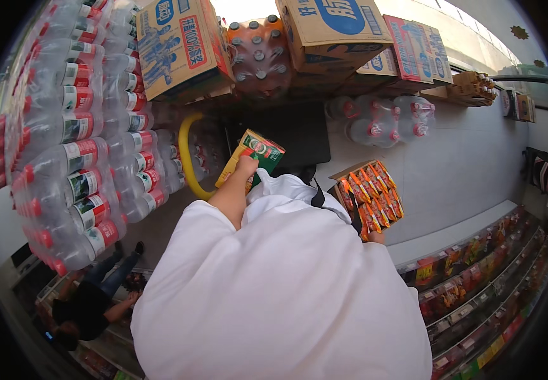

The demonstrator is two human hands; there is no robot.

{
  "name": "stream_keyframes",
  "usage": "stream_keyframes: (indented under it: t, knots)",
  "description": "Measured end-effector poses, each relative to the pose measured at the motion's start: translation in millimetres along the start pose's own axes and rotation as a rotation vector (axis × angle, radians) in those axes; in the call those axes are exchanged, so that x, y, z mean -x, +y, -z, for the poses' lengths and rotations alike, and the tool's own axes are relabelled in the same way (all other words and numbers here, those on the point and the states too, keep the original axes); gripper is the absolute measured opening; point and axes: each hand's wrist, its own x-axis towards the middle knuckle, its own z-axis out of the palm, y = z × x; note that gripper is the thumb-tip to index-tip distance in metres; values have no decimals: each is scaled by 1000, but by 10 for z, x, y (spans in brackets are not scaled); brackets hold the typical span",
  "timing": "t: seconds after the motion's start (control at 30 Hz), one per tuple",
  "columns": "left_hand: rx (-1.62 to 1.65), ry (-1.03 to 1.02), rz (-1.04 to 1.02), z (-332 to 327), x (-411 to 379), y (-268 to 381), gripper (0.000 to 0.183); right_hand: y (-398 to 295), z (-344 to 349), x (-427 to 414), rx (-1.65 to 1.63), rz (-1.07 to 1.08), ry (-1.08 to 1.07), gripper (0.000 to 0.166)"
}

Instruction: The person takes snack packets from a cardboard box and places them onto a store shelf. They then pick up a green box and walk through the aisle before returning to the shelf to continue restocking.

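My left hand (247, 165) grips a yellow and green printed carton (269, 152), with the thumb side on its near face. Held low on my right is an open cardboard box (341, 174) packed with rows of orange snack packets (374, 190). My right hand (375, 237) holds this box by its near lower corner, and most of the fingers are hidden. Just left of the yellow and green carton curves a thick yellow tube (186, 154). Beyond the carton lies a flat black surface (302, 128).
Stacked shrink-wrapped bottles (79, 156) rise on the left. Cardboard cartons (181, 47) and a pack of orange drinks (259, 57) line the front. Wrapped large bottles (381, 118) stand on the grey floor (464, 156). Snack shelves (473, 289) run behind right; another person (86, 304) is behind left.
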Motion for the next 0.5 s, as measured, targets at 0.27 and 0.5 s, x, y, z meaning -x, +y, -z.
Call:
stream_keyframes:
  t: [0.27, 0.5]
  knots:
    - [-111, -1, -123, -57, -116, 83, 33, 464, 0, -522, 596, 103, 128, 32]
    - [318, -232, -214, -224, -306, -143, 14, -422, 14, 381, 54, -217, 398, 40]
